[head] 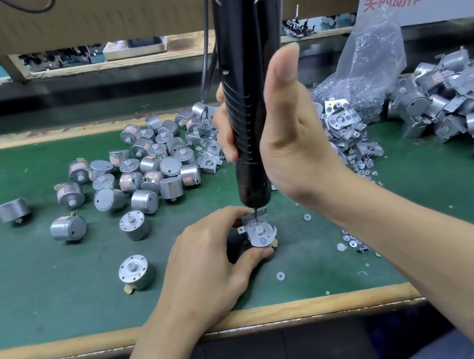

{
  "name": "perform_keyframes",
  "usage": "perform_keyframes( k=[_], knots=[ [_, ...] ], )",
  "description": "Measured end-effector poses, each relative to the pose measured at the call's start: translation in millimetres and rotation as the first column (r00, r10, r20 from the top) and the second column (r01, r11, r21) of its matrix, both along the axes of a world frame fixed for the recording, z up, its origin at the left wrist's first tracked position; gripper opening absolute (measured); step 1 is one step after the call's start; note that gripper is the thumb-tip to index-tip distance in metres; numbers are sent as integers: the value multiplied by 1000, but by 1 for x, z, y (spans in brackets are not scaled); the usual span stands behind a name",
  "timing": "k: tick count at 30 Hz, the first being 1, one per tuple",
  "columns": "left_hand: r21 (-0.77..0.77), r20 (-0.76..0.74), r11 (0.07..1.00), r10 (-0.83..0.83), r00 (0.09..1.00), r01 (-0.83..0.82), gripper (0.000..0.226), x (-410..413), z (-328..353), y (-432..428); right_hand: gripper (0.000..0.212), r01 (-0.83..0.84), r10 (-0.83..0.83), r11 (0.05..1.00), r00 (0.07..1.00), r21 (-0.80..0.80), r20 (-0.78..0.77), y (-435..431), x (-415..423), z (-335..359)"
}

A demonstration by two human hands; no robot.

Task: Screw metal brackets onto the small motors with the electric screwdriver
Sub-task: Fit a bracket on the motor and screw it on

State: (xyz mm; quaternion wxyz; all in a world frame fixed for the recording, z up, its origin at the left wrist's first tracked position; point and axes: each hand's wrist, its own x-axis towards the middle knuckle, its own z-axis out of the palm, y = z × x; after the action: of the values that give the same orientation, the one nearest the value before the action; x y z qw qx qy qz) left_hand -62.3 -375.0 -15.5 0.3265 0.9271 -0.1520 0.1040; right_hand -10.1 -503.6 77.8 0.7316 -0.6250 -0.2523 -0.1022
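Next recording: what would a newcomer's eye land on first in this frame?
The tall black electric screwdriver dominates the centre, gripped by the right hand, its bit down on a small silver motor capped with a metal bracket that the left hand pinches near the front of the green mat. Behind lie a heap of bare silver cylindrical motors at left and a clear plastic bag of brackets at right.

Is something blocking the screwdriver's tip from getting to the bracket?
No, nothing visible is. The screwdriver, gripped by the right hand, has its bit down on the far edge of the bracket. The left hand holds the bracket from the sides, close to the bit but not beneath it.
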Motion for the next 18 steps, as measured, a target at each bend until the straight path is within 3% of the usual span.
perform_keyframes(
  k=[4, 13, 18],
  knots=[
    [8, 2, 1000, -2, 1000, 2, 41, 1, -1, 0, 72, -12, 14, 998, 1000, 68, -24, 5, 2, 1],
    [10, 1, 1000, 11, 1000, -11, 42, 0, -1, -1, 74, -11, 11, 999, 1000, 50, -10, 7, 5, 0],
    [21, 2, 1000, 9, 1000, -9, 43, -1, 0, -2, 92, 17, -18, 998, 1000, 65, 8, 4, 1, -1]
  ],
)
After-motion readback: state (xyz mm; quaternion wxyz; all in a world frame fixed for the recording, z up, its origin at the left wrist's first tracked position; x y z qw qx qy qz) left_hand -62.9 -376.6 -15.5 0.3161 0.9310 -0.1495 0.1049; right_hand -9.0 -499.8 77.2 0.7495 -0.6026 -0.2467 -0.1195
